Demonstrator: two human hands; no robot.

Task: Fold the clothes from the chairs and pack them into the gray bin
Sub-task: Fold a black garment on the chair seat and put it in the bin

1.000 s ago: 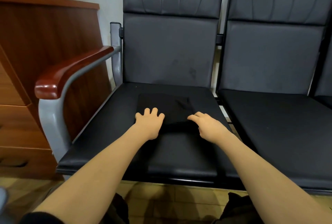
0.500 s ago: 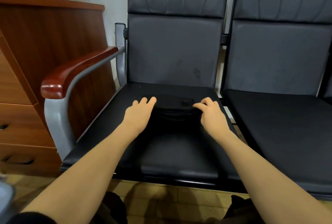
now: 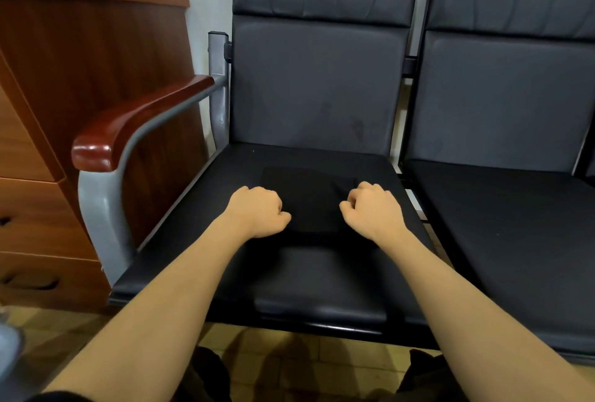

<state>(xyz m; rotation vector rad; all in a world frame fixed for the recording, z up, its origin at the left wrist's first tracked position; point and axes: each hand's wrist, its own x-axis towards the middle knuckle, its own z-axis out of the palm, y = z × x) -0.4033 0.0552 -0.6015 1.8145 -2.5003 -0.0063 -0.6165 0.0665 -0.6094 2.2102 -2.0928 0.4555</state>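
While gripped: one garment (image 3: 310, 198), two hands.

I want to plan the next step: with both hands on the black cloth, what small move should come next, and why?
Probably lift it off the seat: the left hand and right hand each grip a side of the folded black cloth, which looks compact.

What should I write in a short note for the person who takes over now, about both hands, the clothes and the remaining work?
Left hand: fingers curled, gripping the left edge of the folded black garment.
Right hand: gripping its right edge.
The garment lies on the seat of the left chair; the right chair shows no clothes.
Done: the garment looks folded.
Left: lift it and pack it into the gray bin, perhaps the gray object at the lower left edge; I cannot tell.
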